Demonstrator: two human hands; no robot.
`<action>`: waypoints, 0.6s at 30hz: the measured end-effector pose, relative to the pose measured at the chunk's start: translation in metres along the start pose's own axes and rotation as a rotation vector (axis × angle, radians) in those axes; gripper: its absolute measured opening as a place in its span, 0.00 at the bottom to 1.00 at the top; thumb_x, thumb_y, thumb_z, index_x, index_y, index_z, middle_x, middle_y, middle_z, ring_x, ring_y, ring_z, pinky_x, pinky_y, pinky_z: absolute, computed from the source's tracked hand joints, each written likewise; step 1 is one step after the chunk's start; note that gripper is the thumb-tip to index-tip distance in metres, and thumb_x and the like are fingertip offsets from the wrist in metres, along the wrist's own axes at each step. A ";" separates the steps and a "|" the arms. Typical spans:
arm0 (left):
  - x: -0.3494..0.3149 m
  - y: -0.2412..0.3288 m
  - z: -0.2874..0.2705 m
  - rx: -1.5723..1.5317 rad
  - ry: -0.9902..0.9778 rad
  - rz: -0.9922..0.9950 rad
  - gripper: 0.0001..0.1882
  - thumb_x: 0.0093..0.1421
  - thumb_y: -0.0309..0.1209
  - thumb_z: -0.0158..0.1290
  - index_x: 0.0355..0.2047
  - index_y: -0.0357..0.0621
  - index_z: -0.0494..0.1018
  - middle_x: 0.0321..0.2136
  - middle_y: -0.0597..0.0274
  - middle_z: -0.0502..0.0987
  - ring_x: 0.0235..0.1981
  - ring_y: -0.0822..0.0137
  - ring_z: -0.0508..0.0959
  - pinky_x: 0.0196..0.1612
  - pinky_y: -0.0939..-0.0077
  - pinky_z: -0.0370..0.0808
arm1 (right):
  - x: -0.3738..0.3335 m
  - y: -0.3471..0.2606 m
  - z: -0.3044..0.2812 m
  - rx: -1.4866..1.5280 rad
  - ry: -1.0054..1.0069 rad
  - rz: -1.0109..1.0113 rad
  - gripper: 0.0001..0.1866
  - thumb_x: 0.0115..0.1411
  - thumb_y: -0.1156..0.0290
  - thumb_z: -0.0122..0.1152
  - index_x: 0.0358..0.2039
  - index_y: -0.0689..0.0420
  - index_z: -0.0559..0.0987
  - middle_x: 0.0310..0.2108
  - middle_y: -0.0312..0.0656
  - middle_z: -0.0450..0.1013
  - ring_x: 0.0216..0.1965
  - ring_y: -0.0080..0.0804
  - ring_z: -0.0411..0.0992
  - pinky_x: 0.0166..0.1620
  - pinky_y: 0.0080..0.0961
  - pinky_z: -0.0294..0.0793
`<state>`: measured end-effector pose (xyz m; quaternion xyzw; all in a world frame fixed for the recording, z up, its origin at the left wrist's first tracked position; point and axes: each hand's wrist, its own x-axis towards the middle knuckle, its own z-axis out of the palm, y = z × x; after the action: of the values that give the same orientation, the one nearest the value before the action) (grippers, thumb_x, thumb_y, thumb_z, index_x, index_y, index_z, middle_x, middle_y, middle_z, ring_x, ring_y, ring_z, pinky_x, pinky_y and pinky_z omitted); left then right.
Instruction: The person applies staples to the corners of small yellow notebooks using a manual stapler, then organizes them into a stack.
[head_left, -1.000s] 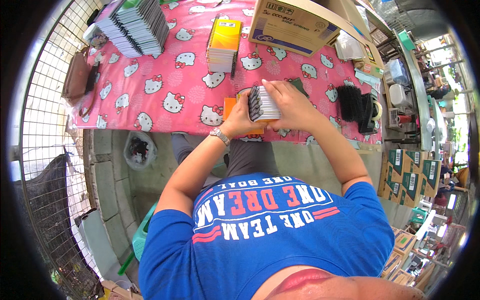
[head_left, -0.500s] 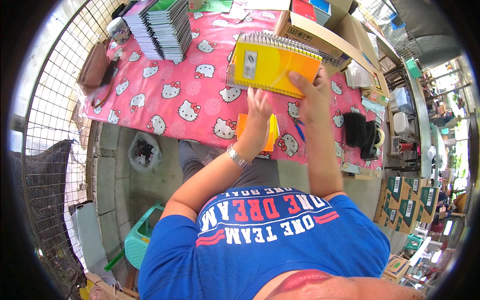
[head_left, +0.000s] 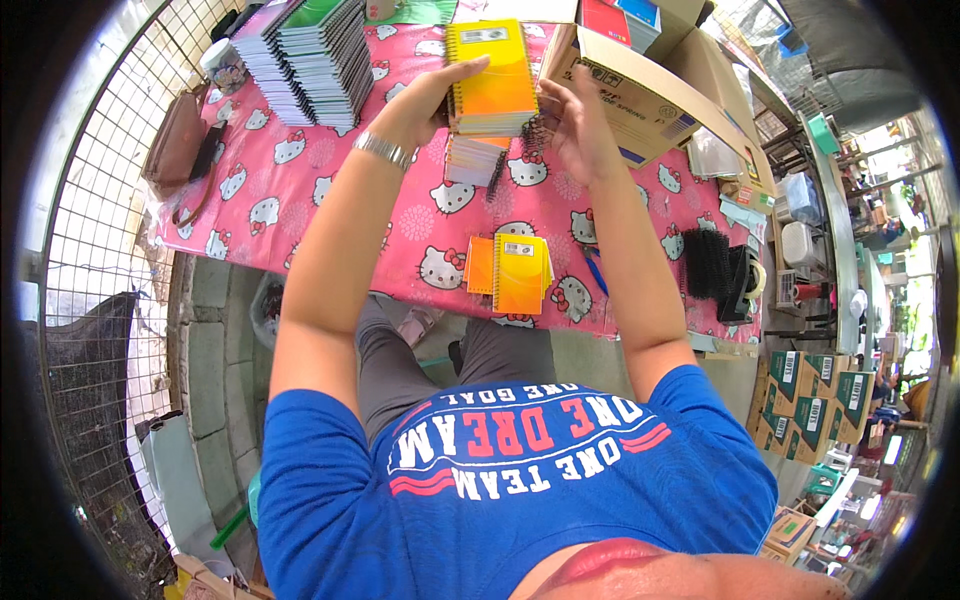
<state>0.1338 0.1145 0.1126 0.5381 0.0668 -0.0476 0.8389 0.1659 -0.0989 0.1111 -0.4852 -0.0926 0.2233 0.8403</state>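
A stack of yellow-and-orange spiral notebooks [head_left: 492, 75] sits toward the far middle of the table, on or just above a lower stack of notebooks [head_left: 474, 160] whose page edges and black coils show. My left hand [head_left: 437, 95] grips its left side, thumb laid across the top cover. At the right side, my right hand [head_left: 580, 130] has its fingers apart, close to the page edges; whether a fingertip touches them is hard to tell. Near the front edge lies a single yellow spiral notebook [head_left: 519, 275] over some orange covers [head_left: 479, 265].
Tall stacks of spiral notebooks [head_left: 325, 65] stand at the far left, near a brown bag [head_left: 172, 140]. An open cardboard box [head_left: 625, 105] occupies the far right. A blue pen [head_left: 596, 270] and a black tape dispenser [head_left: 738, 285] lie on the pink table cover [head_left: 335, 240].
The notebook stack has moved from my right hand, where it was tilted sideways, to a place farther off under my left hand. My right hand has let go. The near yellow notebook is now uncovered.
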 end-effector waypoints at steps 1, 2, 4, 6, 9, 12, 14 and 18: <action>0.012 0.004 0.001 0.082 -0.046 -0.087 0.28 0.59 0.45 0.59 0.51 0.36 0.70 0.44 0.57 0.79 0.42 0.67 0.80 0.46 0.71 0.77 | 0.011 -0.002 0.004 -0.179 0.022 0.039 0.35 0.63 0.43 0.50 0.55 0.64 0.69 0.44 0.42 0.73 0.46 0.32 0.70 0.52 0.32 0.68; 0.020 0.007 0.005 0.129 -0.102 -0.137 0.29 0.58 0.46 0.60 0.51 0.36 0.70 0.44 0.57 0.79 0.42 0.67 0.80 0.47 0.71 0.77 | 0.020 -0.002 0.006 -0.358 0.047 0.079 0.30 0.64 0.48 0.54 0.53 0.63 0.73 0.46 0.44 0.75 0.48 0.33 0.71 0.56 0.33 0.67; 0.032 0.009 0.012 0.173 -0.125 -0.161 0.28 0.58 0.46 0.60 0.50 0.37 0.70 0.44 0.57 0.79 0.41 0.67 0.80 0.47 0.71 0.77 | 0.032 0.004 0.003 -0.349 0.090 0.112 0.27 0.64 0.53 0.55 0.52 0.63 0.73 0.48 0.44 0.74 0.49 0.33 0.71 0.56 0.32 0.66; 0.045 0.008 0.010 0.210 -0.145 -0.187 0.28 0.58 0.46 0.60 0.50 0.37 0.71 0.44 0.57 0.79 0.41 0.67 0.80 0.47 0.71 0.76 | 0.041 0.016 -0.002 -0.327 0.164 0.130 0.24 0.64 0.58 0.55 0.52 0.65 0.73 0.49 0.45 0.74 0.49 0.32 0.72 0.56 0.29 0.66; 0.060 0.000 0.005 0.277 -0.149 -0.207 0.28 0.59 0.46 0.59 0.50 0.37 0.70 0.44 0.56 0.79 0.41 0.66 0.80 0.46 0.71 0.76 | 0.051 0.029 -0.003 -0.366 0.225 0.199 0.27 0.64 0.54 0.54 0.53 0.63 0.73 0.53 0.47 0.72 0.54 0.34 0.68 0.59 0.32 0.62; 0.062 -0.011 0.002 0.278 -0.061 -0.287 0.26 0.61 0.44 0.55 0.51 0.37 0.70 0.44 0.56 0.79 0.42 0.66 0.80 0.46 0.71 0.76 | 0.053 0.036 0.002 -0.579 0.305 0.288 0.31 0.63 0.49 0.52 0.56 0.62 0.71 0.58 0.47 0.68 0.60 0.35 0.62 0.62 0.37 0.55; 0.064 -0.014 0.001 0.271 -0.072 -0.301 0.25 0.61 0.44 0.55 0.51 0.37 0.70 0.44 0.56 0.79 0.41 0.66 0.80 0.46 0.71 0.77 | 0.047 0.037 0.006 -0.515 0.291 0.257 0.33 0.63 0.47 0.50 0.57 0.61 0.69 0.59 0.47 0.66 0.61 0.36 0.60 0.64 0.38 0.52; 0.074 -0.013 -0.006 0.343 0.008 -0.347 0.25 0.61 0.44 0.55 0.50 0.37 0.70 0.43 0.56 0.78 0.39 0.66 0.80 0.45 0.71 0.77 | 0.032 0.030 0.035 -0.332 0.258 0.243 0.34 0.63 0.46 0.51 0.60 0.59 0.66 0.60 0.45 0.65 0.62 0.37 0.59 0.65 0.38 0.50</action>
<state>0.2041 0.1143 0.0866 0.6532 0.1525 -0.1995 0.7143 0.1730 -0.0440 0.1011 -0.6486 0.0390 0.2407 0.7210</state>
